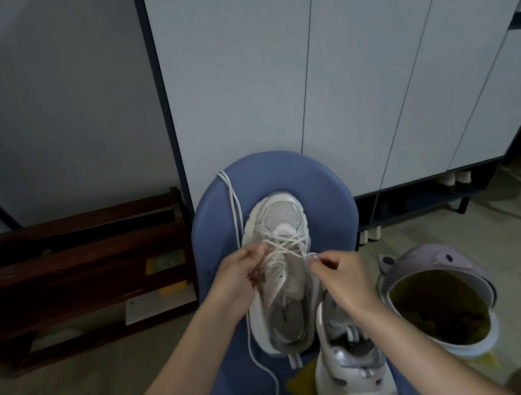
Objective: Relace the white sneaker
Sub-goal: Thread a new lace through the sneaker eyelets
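You have the white sneaker [282,273] lying toe-away on the blue stool [212,226], and your left hand [236,279] curls its fingers [256,253] round the lace [234,208] at the sneaker's left eyelet row, while your right hand [337,270] pinches a lace end with its fingers [314,262] pressed together at the sneaker's right eyelets. The loose lace runs from the sneaker's left side up to the stool's far edge and back down past the heel; a second sneaker [350,372] sits just behind the white sneaker's heel, and a lilac bin [441,298] stands on the floor to the right of it.
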